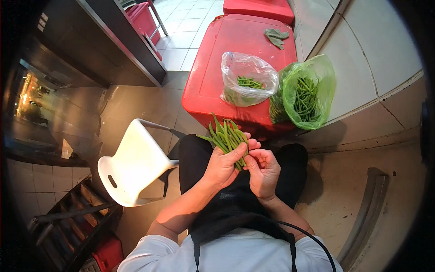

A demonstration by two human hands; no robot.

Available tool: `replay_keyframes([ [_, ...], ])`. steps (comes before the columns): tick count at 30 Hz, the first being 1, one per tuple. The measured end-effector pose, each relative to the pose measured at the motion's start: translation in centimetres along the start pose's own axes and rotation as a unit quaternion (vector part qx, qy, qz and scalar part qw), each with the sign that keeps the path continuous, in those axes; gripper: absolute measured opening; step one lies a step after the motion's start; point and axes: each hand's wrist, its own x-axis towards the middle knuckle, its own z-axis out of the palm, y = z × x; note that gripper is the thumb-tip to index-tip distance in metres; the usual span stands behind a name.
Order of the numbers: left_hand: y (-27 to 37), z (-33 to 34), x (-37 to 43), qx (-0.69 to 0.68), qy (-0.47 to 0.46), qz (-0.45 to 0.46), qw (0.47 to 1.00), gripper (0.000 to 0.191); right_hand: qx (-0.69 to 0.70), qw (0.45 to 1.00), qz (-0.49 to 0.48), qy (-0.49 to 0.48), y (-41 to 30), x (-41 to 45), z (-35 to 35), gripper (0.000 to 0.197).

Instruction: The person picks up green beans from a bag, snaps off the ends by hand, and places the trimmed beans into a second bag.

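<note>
A bunch of green beans (pixel 226 136) lies in my left hand (pixel 224 163), with the thumb pressed across it. My right hand (pixel 264 170) is at the lower right end of the bunch, thumb and index finger pinched together at the bean ends; whether a bean is between them is hard to tell. Beyond the hands, a clear plastic bag (pixel 249 95) holding short green bean pieces (pixel 249 82) stands on a red plastic lid (pixel 207 81). To its right, a green plastic bag (pixel 324 88) holds long green beans (pixel 306 98).
A crumpled grey-green cloth (pixel 276 36) lies at the lid's back right. A white plastic stool (pixel 139 159) stands to the left on the floor. The tiled wall (pixel 370 51) borders the right side. At lower left is a dark slatted rack (pixel 76 217) beside a red container (pixel 108 251).
</note>
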Motion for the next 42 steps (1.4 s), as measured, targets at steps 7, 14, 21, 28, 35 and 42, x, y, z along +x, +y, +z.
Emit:
replay_keyframes([
  [7, 0.1, -0.4, -0.2, 0.011, 0.003, 0.006, 1.0, 0.031, 0.032, 0.998, 0.05, -0.009, -0.2, 0.5, 0.0, 0.02],
  [14, 3.1, -0.2, -0.5, 0.203, -0.001, -0.082, 0.976, 0.031, -0.093, 0.995, -0.008, -0.043, -3.0, 3.5, -1.9, 0.048],
  [21, 2.9, 0.1, -0.9, 0.172, -0.026, -0.132, 0.976, 0.029, -0.054, 0.977, 0.166, -0.121, -5.3, 5.2, -1.1, 0.027],
  [28, 2.7, -0.6, -1.0, 0.157, -0.007, -0.116, 0.981, 0.029, -0.01, 0.982, 0.158, -0.102, -5.3, 4.6, -0.8, 0.054],
  [35, 2.4, -0.6, -1.0, 0.158, -0.003, -0.101, 0.982, 0.03, -0.109, 0.984, 0.096, -0.099, -4.6, 4.0, -1.2, 0.055],
  [42, 2.6, -0.1, -1.3, 0.193, 0.033, -0.107, 0.975, 0.028, -0.049, 0.991, 0.101, -0.067, -4.8, 3.8, -0.5, 0.047],
])
